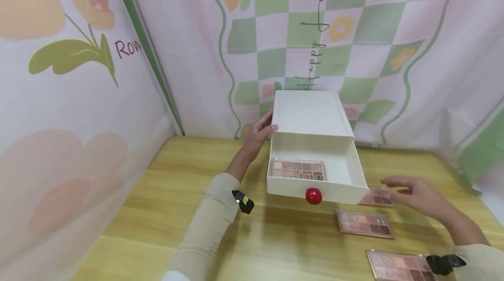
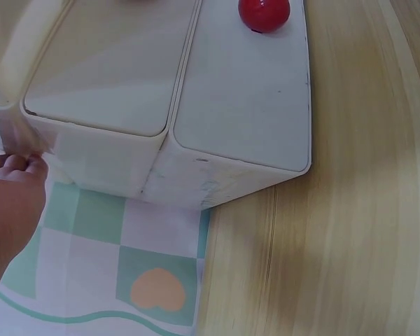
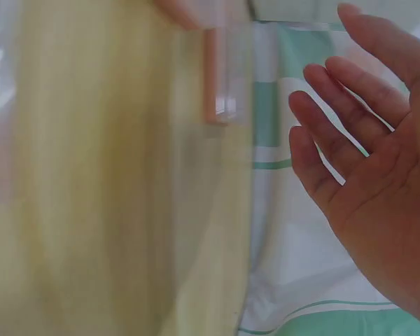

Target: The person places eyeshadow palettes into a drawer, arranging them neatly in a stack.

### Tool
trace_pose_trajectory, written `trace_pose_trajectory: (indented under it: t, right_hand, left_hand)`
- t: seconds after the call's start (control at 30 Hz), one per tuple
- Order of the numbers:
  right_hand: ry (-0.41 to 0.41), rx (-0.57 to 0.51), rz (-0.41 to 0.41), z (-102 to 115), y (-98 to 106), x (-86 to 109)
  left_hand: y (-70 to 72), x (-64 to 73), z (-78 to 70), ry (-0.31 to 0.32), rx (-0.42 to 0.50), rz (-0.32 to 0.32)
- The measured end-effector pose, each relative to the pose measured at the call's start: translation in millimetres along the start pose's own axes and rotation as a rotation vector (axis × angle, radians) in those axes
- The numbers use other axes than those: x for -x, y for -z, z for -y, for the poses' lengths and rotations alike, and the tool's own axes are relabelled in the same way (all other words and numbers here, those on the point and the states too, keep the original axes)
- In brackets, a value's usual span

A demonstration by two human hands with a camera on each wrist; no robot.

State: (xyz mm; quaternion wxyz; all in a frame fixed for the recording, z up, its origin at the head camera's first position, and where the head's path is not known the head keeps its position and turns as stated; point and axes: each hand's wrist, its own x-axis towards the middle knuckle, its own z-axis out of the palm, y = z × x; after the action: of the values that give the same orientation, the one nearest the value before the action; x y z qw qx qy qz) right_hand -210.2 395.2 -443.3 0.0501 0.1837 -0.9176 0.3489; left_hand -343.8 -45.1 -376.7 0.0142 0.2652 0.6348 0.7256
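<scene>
Left side: left hand (image 1: 257,134) holds the side of a white drawer cabinet (image 1: 311,112), thumb at the top front corner, fingers bent against the wall. In the pulled-out top drawer (image 1: 342,190), toward its left, lies an eyeshadow palette (image 1: 298,170) with lettered lid. Rightward past the drawer's glossy red knob (image 1: 313,195), three more on the wooden table (image 1: 149,211): middle palette (image 1: 364,223), rear palette (image 1: 378,198) partly behind the drawer's corner, nearest palette (image 1: 399,265) partly under the right wrist's black camera (image 1: 445,264). Far right, right hand (image 1: 423,198) beside the rear palette, fingers loosely spread, nothing held. Handling, by judgement: palettes light, stiff, slick-lidded; pressed powder likely to crack if dropped. Best taken by opposite edges, thumb one side, fingers the other, kept level. Cabinet seems rigid, light plastic, apt to slide unless steadied. Left wrist view alone gives two closed drawer fronts below, the lowest drawer front (image 2: 245,98) with its own red knob; the head view hides both. Right wrist view, blurred, adds the bare palm and gaps between fingers; contact with the rear palette is unclear from the head view.
</scene>
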Motion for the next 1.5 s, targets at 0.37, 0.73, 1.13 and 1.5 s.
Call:
trace_pose_trajectory:
  t: [0.37,0.73,1.13,1.5]
  right_hand:
    - [-0.031,0.039,-0.007,-30.3,-2.8,3.3]
    - [-0.091,0.056,0.048,-38.8,-15.2,7.6]
    - [0.043,0.098,0.045,-51.4,-19.3,2.5]
    - [-0.014,0.078,0.09,-52.8,-13.6,-0.9]
  left_hand:
    - [-1.2,-0.6,-1.4,-0.002,-0.004,-0.001]
    - [0.0,-1.2,1.8,-0.001,-0.01,0.017]
    - [-1.4,0.0,-3.0,0.006,-0.004,0.013]
    - [-1.3,0.4,-3.1,-0.003,-0.022,0.013]
